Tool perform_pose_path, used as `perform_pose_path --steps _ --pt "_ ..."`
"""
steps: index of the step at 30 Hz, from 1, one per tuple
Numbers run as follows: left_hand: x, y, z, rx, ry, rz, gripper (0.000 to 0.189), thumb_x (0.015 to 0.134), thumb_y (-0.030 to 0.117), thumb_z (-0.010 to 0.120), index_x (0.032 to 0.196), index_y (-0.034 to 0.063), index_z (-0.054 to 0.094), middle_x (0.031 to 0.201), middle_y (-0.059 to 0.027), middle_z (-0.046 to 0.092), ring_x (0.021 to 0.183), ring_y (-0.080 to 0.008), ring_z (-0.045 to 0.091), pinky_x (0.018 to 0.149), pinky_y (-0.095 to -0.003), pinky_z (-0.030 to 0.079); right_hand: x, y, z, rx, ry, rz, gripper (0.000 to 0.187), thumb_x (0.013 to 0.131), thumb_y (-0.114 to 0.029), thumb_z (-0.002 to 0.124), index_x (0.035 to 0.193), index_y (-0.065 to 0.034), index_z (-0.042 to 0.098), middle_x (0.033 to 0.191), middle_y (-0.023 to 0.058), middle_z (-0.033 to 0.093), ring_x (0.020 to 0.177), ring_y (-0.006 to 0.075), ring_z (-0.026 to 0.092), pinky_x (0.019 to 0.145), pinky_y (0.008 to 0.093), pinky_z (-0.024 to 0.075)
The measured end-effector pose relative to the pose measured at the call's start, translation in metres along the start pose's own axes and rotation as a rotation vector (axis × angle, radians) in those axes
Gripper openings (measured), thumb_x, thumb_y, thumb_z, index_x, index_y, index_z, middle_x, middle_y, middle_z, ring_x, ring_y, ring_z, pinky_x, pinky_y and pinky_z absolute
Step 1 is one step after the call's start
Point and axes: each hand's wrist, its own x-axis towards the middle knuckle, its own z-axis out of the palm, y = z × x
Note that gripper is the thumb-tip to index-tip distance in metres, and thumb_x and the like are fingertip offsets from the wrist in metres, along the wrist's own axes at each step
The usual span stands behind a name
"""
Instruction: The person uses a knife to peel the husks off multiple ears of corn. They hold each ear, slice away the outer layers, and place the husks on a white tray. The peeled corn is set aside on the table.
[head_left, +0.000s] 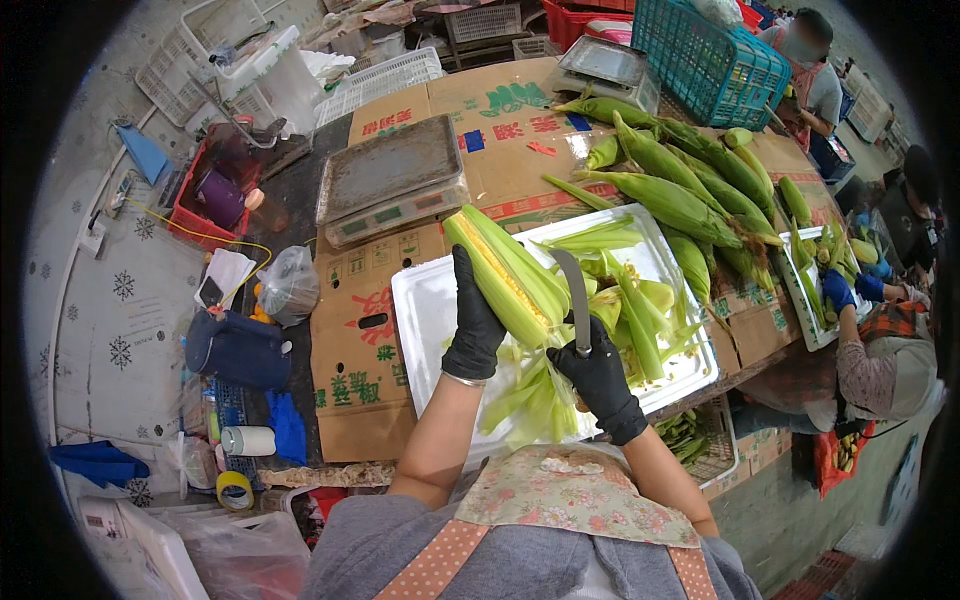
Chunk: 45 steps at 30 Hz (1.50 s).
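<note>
My left hand (476, 322), in a black glove, grips an ear of corn (504, 274). Its green husk is parted along one side, where a strip of yellow kernels shows. In my right hand (596, 375), also gloved in black, is a curved-blade knife (576, 296), blade pointing away from me. The right fingers are close to the lower end of the ear; whether they pinch the husk I cannot tell. Beneath both hands lies a white foam tray (427, 300). Cut husk leaves (637, 322) and kernel bits are strewn over it.
Unhusked corn ears (675, 172) are heaped at the right, near a teal plastic crate (705, 67). A scale (394, 172) stands beyond the tray on cardboard (352, 300). At the left are a red basket (217, 187) and a blue jug (236, 349). A co-worker (885, 352) handles corn at right.
</note>
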Motion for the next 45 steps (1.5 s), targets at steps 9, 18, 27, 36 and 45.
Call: perform_pose_path --steps 9,18,27,36,45 --pt "-0.006 -0.016 0.001 0.01 -0.009 -0.109 0.054 0.086 0.055 0.04 0.111 0.008 0.048 0.1 -0.0107 0.056 0.092 -0.0218 0.056 0.082 -0.036 0.047 -0.005 -0.012 0.004 0.127 -0.03 -0.155 0.047 0.077 0.0 0.055 0.122 -0.006 0.044 0.077 0.006 0.057 0.053 0.0085 0.051 0.046 0.0236 0.0424" --pt "0.022 -0.021 0.002 -0.117 -0.027 -0.17 0.046 0.084 0.047 0.048 0.111 0.0093 0.05 0.104 -0.0098 0.056 0.096 -0.0244 0.055 0.085 -0.0391 0.045 -0.039 -0.048 -0.024 0.811 -0.063 -0.003 0.009 0.075 -0.002 0.055 0.078 -0.0047 0.047 0.059 0.0055 0.05 0.041 0.0146 0.046 0.041 0.0254 0.0392" --pt "0.026 0.019 -0.007 0.153 -0.197 -0.072 0.055 0.083 0.055 0.046 0.114 0.0092 0.048 0.097 -0.0104 0.057 0.086 -0.0221 0.059 0.077 -0.0357 0.051 0.022 0.002 -0.034 0.04 0.099 -0.292 0.047 0.08 -0.018 0.064 0.123 -0.0082 0.049 0.074 0.003 0.057 0.062 0.0086 0.049 0.053 0.0278 0.0439" --pt "-0.024 -0.054 0.052 0.841 -0.077 -0.046 0.069 0.079 0.015 0.062 0.136 0.0036 0.023 0.128 -0.0081 0.037 0.117 -0.0167 0.037 0.097 -0.0285 0.032 0.025 -0.004 -0.022 0.623 0.41 0.016 0.03 0.075 -0.013 0.068 0.099 0.0022 0.059 0.077 0.0012 0.059 0.057 0.0062 0.05 0.048 0.021 0.0408" --pt "-0.016 -0.082 0.02 0.28 -0.162 -0.376 0.055 0.077 0.01 0.062 0.126 0.0014 0.037 0.119 -0.0105 0.048 0.109 -0.0202 0.049 0.091 -0.036 0.043 0.039 0.031 -0.105 0.537 0.743 0.033 0.016 0.08 -0.017 0.062 0.079 -0.0024 0.056 0.067 0.0051 0.058 0.048 0.0127 0.053 0.04 0.0262 0.0406"
